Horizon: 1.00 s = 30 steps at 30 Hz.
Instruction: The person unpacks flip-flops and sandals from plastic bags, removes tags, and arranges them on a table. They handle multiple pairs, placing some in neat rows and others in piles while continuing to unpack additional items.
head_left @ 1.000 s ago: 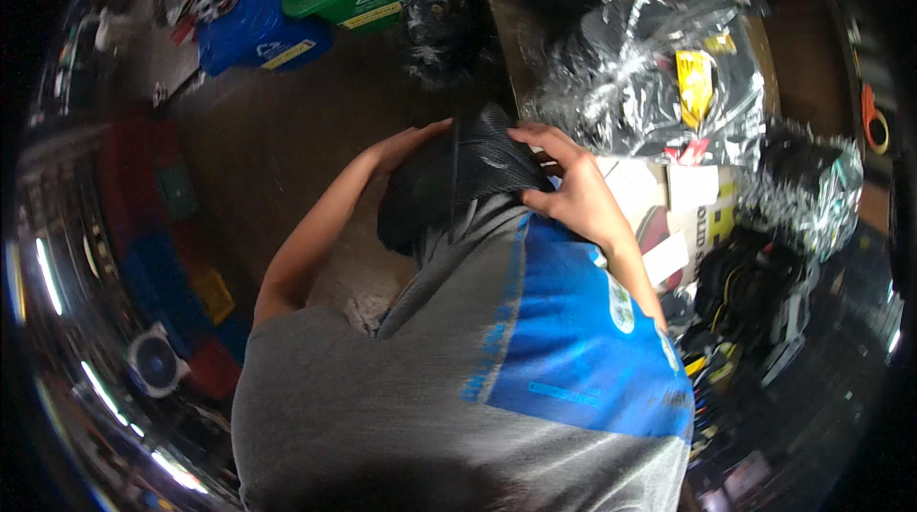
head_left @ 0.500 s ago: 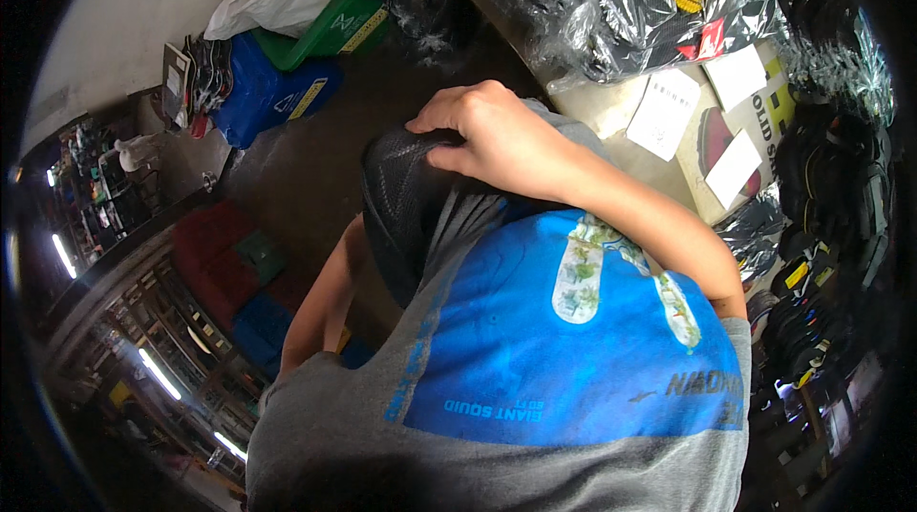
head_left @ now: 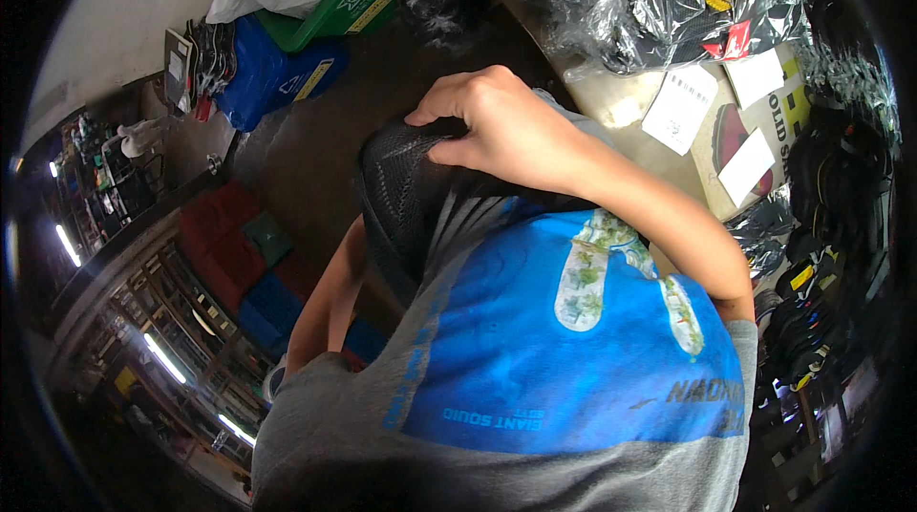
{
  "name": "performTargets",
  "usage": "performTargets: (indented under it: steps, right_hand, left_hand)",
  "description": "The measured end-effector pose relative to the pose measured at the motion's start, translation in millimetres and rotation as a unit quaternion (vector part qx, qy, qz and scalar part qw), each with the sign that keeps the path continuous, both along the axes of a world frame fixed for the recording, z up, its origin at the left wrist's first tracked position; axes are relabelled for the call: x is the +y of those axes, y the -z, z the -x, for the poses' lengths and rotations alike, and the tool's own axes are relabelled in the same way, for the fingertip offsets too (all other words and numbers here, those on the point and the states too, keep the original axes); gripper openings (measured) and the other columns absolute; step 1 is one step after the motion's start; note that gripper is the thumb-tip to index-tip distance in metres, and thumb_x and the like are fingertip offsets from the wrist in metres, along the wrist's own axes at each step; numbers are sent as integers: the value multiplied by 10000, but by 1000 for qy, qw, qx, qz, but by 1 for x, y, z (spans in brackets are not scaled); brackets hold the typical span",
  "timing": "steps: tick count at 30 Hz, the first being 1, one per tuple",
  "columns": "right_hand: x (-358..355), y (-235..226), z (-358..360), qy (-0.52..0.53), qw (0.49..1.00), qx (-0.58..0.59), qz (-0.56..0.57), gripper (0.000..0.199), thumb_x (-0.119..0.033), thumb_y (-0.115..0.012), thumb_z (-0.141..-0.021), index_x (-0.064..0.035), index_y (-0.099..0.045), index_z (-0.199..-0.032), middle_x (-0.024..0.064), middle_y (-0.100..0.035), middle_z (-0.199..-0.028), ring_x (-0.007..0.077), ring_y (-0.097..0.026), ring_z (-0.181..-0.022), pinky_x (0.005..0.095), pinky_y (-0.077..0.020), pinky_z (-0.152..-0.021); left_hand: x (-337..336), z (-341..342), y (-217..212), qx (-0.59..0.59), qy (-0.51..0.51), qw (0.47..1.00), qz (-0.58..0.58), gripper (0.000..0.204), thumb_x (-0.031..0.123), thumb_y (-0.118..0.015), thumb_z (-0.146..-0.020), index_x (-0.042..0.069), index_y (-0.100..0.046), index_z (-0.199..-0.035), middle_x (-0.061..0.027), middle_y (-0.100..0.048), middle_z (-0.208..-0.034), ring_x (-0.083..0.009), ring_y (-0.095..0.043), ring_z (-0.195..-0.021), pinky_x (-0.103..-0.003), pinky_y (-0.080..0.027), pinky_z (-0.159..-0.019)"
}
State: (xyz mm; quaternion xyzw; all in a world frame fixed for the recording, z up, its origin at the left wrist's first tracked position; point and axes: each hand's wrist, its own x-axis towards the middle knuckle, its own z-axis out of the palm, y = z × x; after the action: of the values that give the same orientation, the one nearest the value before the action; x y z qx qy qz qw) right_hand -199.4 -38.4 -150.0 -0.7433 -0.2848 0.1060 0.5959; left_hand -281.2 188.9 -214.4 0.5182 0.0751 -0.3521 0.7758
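Note:
A black mesh piece (head_left: pixel 394 178) with a curved edge hangs in front of my grey shirt. It looks like fabric, and its full shape cannot be made out. My right hand (head_left: pixel 487 120) comes across from the right and pinches its upper edge between thumb and fingers. On the left, my left forearm (head_left: pixel 330 297) reaches up behind the mesh piece. That piece and my shirt hide my left hand, so its fingers do not show.
At upper right, a plastic-wrapped black bundle (head_left: pixel 659 10) and white paper slips (head_left: pixel 680 109) lie on a pale surface. Dark items are heaped at far right. Blue (head_left: pixel 272 73) and green (head_left: pixel 325 10) bins stand at upper left. Red crates (head_left: pixel 220 240) sit at left.
The view has shifted slightly, so the bins and the wrapped bundle sit a little differently in the picture. My right hand keeps its pinch on the mesh piece.

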Motion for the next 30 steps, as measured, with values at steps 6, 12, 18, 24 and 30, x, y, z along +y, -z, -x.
performTargets:
  steps: [6,12,18,24,30]
  right_hand:
    - [-5,5,3,-12,999,25,-38,265,-70,-685,-640,23,-636,-883,174,-624,-881,319,-601,-842,364,-478,-761]
    - [-20,15,4,-13,995,83,-62,331,56,-617,-620,3,-635,-946,107,-621,-938,218,-599,-895,291,-466,-790]
    - [-40,28,10,-38,986,143,-80,342,31,-622,-615,-3,-621,-954,123,-606,-962,242,-578,-939,304,-443,-831]
    - [-64,39,27,-22,968,244,-58,324,35,-639,-701,-8,-612,-1021,108,-542,-1130,211,-509,-1072,308,-379,-935]
    - [-70,42,31,-14,950,301,-81,330,93,-595,-702,9,-606,-1022,122,-533,-1141,205,-509,-1071,288,-388,-918]
  left_hand:
    - [8,2,-9,16,6,1000,0,580,428,-476,-856,23,-431,-1268,-156,-481,-1246,-243,-494,-1111,-364,-389,-957]
    - [10,5,-19,79,-18,997,14,573,415,-484,-855,12,-435,-1260,-156,-480,-1245,-241,-503,-1099,-360,-398,-949]
    - [35,-13,-38,314,13,945,-87,475,346,-547,-835,1,-530,-1161,-133,-578,-1112,-220,-577,-980,-318,-466,-855]
    - [24,-19,-38,274,21,958,-80,423,277,-587,-828,-48,-554,-1097,-162,-605,-1044,-238,-608,-925,-327,-502,-800]
    - [9,-21,-48,276,49,954,-110,446,284,-596,-827,-73,-544,-1090,-192,-591,-1059,-263,-614,-912,-342,-516,-784]
